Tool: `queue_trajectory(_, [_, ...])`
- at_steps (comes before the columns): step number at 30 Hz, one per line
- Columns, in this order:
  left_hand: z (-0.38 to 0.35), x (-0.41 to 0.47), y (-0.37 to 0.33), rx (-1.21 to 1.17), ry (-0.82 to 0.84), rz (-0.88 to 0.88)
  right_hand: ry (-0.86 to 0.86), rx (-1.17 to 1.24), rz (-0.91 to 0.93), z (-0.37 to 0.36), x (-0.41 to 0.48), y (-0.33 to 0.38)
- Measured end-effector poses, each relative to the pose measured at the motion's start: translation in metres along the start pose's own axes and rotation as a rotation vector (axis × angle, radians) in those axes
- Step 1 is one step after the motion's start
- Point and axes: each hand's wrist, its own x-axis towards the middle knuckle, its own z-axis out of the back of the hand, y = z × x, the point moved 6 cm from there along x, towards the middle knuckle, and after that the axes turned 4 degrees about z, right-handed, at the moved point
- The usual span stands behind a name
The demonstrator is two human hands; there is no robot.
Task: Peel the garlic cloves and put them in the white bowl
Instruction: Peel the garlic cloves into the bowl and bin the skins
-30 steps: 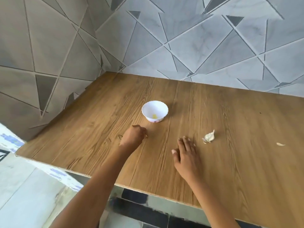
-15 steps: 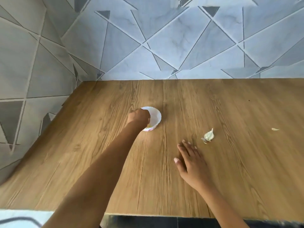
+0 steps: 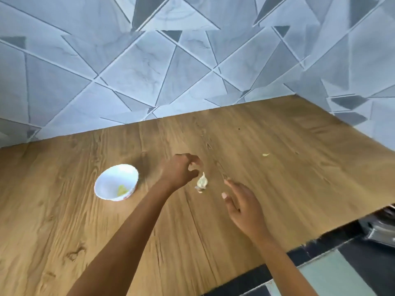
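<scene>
Nearest the camera, below the edge of the wooden surface (image 3: 64,221), lies a floor of dark and pale tiles (image 3: 333,276). A blurred grey object (image 3: 378,231) sits on it, nearer than the garlic clove and far to its right.

Both bare forearms reach out over the surface. The right hand (image 3: 241,204) hovers near the unpeeled garlic clove (image 3: 202,181), on its right and a little nearer. Its fingers are straight and spread and it holds nothing. The garlic clove lies on the surface between the two hands, its papery skin on and its tip pointing away.

The left hand (image 3: 179,169) is just left of the garlic clove. Its fingers and thumb are curled into a loose pincer with a gap between them, and it grasps nothing. Whether the thumb tip touches the clove I cannot tell.

The white bowl (image 3: 106,178) stands well apart on the clove's left, with a yellowish peeled clove (image 3: 122,190) in its bottom. Nothing lies between the clove and the bowl except the left wrist.

A small scrap of peel (image 3: 265,154) lies beyond the garlic clove and to its right. Behind it all rises a wall (image 3: 149,71) of grey, triangle-patterned tiles.
</scene>
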Motion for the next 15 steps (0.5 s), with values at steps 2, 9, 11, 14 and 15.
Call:
queue_trajectory(2, [-0.028,0.021,-0.035,-0.015,0.043,-0.082,-0.043,-0.087,-0.093,0.026,-0.001,-0.038])
queue_trajectory(9, [-0.105,0.1,-0.129,-0.03,0.046,-0.115,0.028,-0.321,-0.292,0.084,0.013,-0.14])
queue_trajectory(11, [-0.126,0.123,-0.145,-0.012,0.041,-0.091,0.068,-0.352,-0.299,0.086,0.016,-0.16])
queue_trajectory(14, [-0.151,0.148,-0.152,0.064,0.068,-0.032,0.097,-0.383,-0.271,0.082,0.017,-0.174])
queue_trajectory(15, [-0.159,0.154,-0.151,0.103,0.081,-0.019,0.091,-0.379,-0.264,0.081,0.017,-0.177])
